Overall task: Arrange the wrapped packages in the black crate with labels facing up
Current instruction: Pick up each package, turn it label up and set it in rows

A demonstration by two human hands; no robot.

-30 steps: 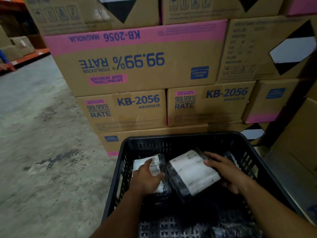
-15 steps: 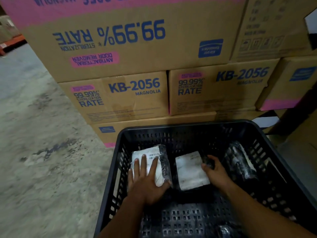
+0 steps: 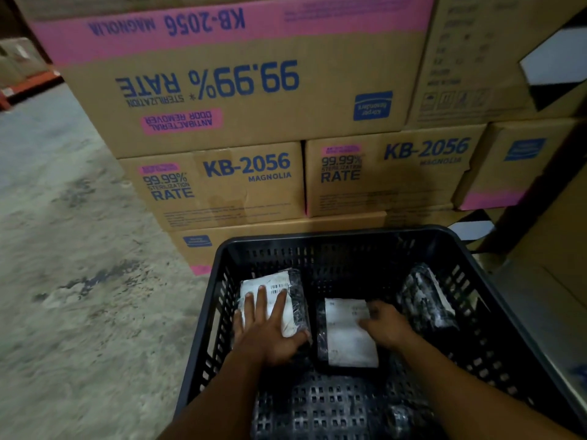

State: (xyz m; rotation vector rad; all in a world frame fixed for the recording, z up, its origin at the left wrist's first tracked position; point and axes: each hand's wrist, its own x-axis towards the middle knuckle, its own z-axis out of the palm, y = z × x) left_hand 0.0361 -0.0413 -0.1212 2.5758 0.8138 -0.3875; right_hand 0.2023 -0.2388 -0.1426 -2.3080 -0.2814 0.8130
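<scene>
Black crate, perforated walls and floor, sits on concrete floor in front of stacked cartons printed KB-2056 MAGNOLIA. Three wrapped packages visible inside, all in dark glossy plastic wrap. Left package lies flat at the far left, white label with barcode facing up. Left hand lies palm-down on it, fingers spread flat, pressing rather than gripping. Middle package lies flat just beside it, a narrow gap between them, white label up, print too blurred to read. Right hand rests on the middle package's right edge, fingers curled over the label's upper right corner; whether it pinches the wrap cannot be told. Third package leans tilted against the crate's right wall, pale strip showing along its top, label side unclear. Near floor of crate shows a dim shiny shape at the bottom edge, too dark to identify.
</scene>
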